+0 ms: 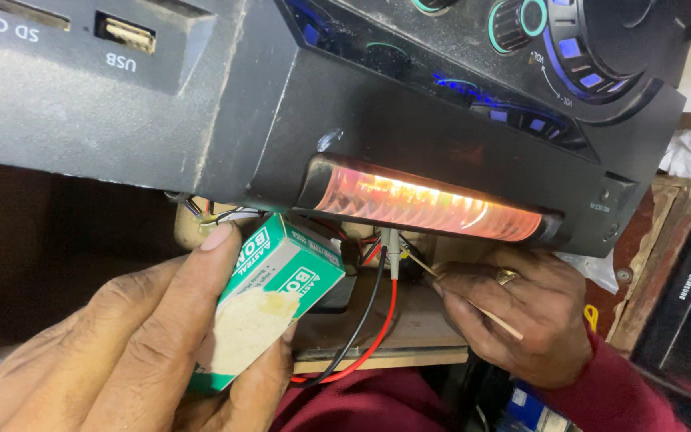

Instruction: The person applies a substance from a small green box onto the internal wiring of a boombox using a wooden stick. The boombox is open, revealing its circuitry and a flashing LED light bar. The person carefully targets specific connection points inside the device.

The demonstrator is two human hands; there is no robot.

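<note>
Two hands work below the glowing orange strip (429,206): your right hand (521,320) pinches a thin stick (473,304) angled up-left toward the wires, while your left hand (145,344) clasps a green-and-white box (269,292).

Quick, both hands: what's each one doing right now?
Left hand: closed around a small green and white box.
Right hand: closed, pinching a thin wooden stick pointed at the wires under the black panel.
</note>
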